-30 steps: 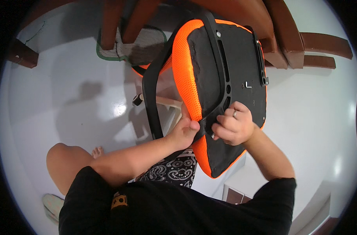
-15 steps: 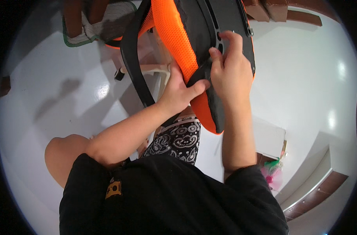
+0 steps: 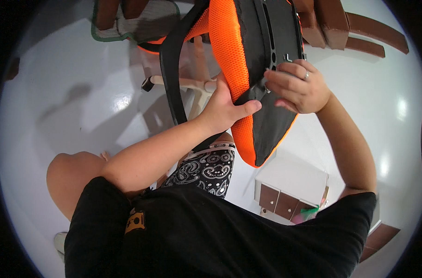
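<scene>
An office chair seat point(image 3: 229, 51) with orange mesh sides and a black underside is tipped up in front of me. My left hand point(image 3: 222, 109) grips its near-left edge, thumb over the black underside and fingers behind the mesh. Over the underside, my right hand point(image 3: 301, 88) has its fingers curled together near a slotted black metal bar point(image 3: 270, 37); what they hold, if anything, is unclear. Just below the fingertips shows a small shiny metal piece point(image 3: 268, 89). A bent silvery piece point(image 3: 287, 58) sits above the hand. On the left curves a black armrest point(image 3: 171, 69).
Behind the seat, a cream wheeled base point(image 3: 199, 88) stands on the pale floor point(image 3: 104, 125). Brown wooden furniture legs point(image 3: 331, 23) rise at the far right, and a green-edged mat point(image 3: 150, 23) lies far left. A white cabinet with brown doors point(image 3: 285, 204) is at the lower right.
My right hand has moved right and down from the slotted bar and turned, its fingers now curled. The seat appears shifted slightly right in view, with my left hand still gripping it.
</scene>
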Demonstrator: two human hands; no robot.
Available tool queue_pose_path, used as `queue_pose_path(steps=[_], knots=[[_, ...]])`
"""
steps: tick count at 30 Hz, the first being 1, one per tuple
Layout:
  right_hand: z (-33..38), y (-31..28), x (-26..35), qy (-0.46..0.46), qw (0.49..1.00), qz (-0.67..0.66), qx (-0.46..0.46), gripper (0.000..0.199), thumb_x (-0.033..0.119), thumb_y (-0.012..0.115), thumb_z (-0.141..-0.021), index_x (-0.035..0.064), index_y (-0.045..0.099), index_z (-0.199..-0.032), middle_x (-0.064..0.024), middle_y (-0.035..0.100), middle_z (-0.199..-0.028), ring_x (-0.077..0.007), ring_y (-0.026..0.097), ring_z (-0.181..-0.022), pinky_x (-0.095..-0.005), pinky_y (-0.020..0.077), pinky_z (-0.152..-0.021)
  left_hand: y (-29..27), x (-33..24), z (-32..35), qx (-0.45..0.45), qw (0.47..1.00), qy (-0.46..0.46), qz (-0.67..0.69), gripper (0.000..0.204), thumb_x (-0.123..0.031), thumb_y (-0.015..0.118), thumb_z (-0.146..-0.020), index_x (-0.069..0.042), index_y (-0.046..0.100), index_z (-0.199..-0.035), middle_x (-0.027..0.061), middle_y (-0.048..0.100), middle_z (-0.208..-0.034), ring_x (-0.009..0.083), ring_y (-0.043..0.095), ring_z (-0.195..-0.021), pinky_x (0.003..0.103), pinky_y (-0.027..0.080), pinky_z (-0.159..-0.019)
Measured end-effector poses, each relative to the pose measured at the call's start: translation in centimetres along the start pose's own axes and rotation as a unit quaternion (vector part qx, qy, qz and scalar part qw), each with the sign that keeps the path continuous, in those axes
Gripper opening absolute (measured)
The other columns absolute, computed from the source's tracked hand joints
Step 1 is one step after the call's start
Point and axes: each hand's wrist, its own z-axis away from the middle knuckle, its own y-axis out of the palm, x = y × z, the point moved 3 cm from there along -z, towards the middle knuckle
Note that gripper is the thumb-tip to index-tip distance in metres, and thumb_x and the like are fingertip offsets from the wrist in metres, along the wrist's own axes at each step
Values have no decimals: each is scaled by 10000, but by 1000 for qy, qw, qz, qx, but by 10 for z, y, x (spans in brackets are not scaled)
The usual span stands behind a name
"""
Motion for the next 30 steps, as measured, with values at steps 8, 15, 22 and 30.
queue_pose_path(steps=[8,15,22,30], knots=[[-1,-27,-5,-187,978,88,3,158,252,668,-725,200,600,-858,54,549,-1160,-220,534,-1055,-358,449,-770,26,-19,19,18,1000,-2,-9,918,-260,717,-763,17,76,-1359,136,267,-1312,220,293,-1257,354,261,-1064],[-18,-31,-8,-262,963,58,28,210,346,622,-703,218,549,-853,41,541,-1000,-182,526,-956,-372,433,-814,38,-34,30,25,999,34,-18,897,-321,675,-796,-13,75,-1387,129,302,-1305,216,330,-1231,364,285,-1052],[-11,-29,-4,-197,979,41,39,275,381,631,-650,190,516,-811,35,514,-893,-162,526,-719,-373,404,-722,43,-32,29,45,999,20,-22,958,-339,682,-775,-30,-17,-1354,146,218,-1316,237,263,-1273,383,246,-1074],[31,6,41,327,944,-40,-31,200,256,635,-727,112,512,-790,-47,510,-771,-252,546,-635,-370,404,-603,33,-29,23,16,993,78,-83,909,-256,724,-752,-20,64,-1330,137,250,-1283,216,278,-1243,370,253,-1058]])
